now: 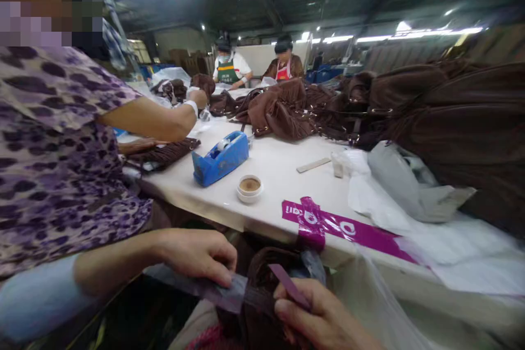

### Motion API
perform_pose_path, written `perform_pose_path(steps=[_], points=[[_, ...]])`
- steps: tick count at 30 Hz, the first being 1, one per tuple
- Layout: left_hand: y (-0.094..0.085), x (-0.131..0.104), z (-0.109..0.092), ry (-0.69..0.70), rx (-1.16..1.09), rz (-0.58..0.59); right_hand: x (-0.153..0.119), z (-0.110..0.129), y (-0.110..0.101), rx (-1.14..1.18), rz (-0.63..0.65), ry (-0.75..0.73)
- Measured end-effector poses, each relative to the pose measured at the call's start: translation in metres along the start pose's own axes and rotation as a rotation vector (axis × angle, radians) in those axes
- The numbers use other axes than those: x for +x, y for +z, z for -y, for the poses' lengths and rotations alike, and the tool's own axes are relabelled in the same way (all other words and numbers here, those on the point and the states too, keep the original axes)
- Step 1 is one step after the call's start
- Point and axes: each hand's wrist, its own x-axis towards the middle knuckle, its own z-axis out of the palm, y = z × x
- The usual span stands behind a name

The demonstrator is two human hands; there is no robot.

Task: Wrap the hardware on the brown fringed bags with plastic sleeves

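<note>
On my lap, below the table edge, lies a dark brown bag [256,306] with gathered leather-like material. My left hand [197,254] is closed, thumb pressed down on a translucent bluish plastic strip [233,292] that reaches the bag's side. Just right of it, my right hand [314,311] pinches a flat purple strip [287,284], its far end sticking up over the bag. Some of the right fingers are hidden behind the strip and the bag. Clear crumpled plastic [314,265] shows at the bag's top.
On the white table [274,167] stand a blue tape dispenser [221,158] and a round white tub [249,190] with brown contents. Purple printed tape [361,232] lies along the edge. Brown bags [451,104] pile up behind white plastic. A co-worker [61,147] is close on the left.
</note>
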Motion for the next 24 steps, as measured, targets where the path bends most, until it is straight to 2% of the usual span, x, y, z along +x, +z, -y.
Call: perform_pose_path(steps=[4, 9, 13, 16, 20, 24], points=[[0.018, 0.006, -0.005, -0.051, -0.157, 0.056, 0.006, 0.011, 0.006, -0.078, -0.009, 0.025], [0.029, 0.015, -0.003, 0.035, -0.224, 0.035, 0.009, 0.017, 0.008, 0.011, 0.044, 0.006], [0.029, 0.015, 0.007, -0.004, -0.328, 0.045, 0.0, 0.007, -0.005, -0.139, -0.007, -0.143], [0.029, 0.015, 0.01, -0.004, -0.328, 0.054, -0.007, -0.005, -0.012, -0.233, -0.014, -0.122], [0.026, 0.019, 0.001, -0.021, -0.25, 0.056, -0.013, -0.015, -0.012, -0.247, -0.05, -0.137], [0.019, 0.024, -0.018, -0.032, -0.114, 0.085, -0.015, -0.016, -0.008, -0.342, -0.046, -0.153]])
